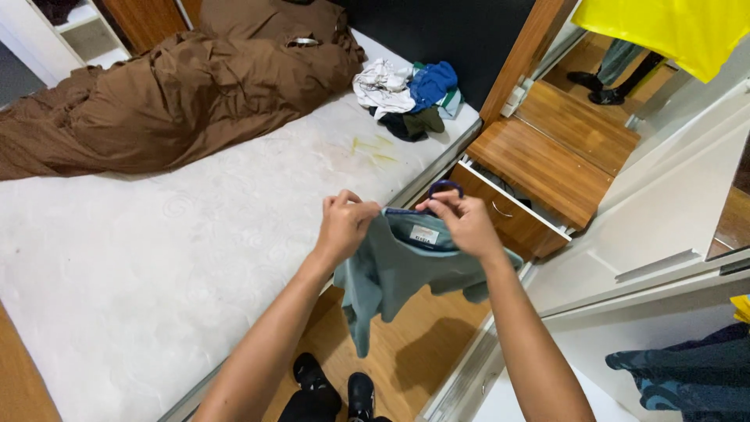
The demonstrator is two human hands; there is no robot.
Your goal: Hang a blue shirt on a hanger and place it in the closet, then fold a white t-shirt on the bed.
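My left hand (344,223) and my right hand (462,221) hold up a grey-green T-shirt (394,273) by its collar, over the wooden floor beside the bed. A blue clothes hanger (444,187) sits in the collar, its hook sticking up just above my right hand. Both hands pinch the shirt's neckline around the hanger. The shirt hangs down loosely, one sleeve dangling lowest. A white label shows inside the neck.
A bare white mattress (156,258) lies to the left with a brown duvet (172,94) and a pile of clothes (406,94) at its far end. A wooden drawer unit (539,172) stands open ahead. White wardrobe doors (664,211) are right. My feet (336,391) are below.
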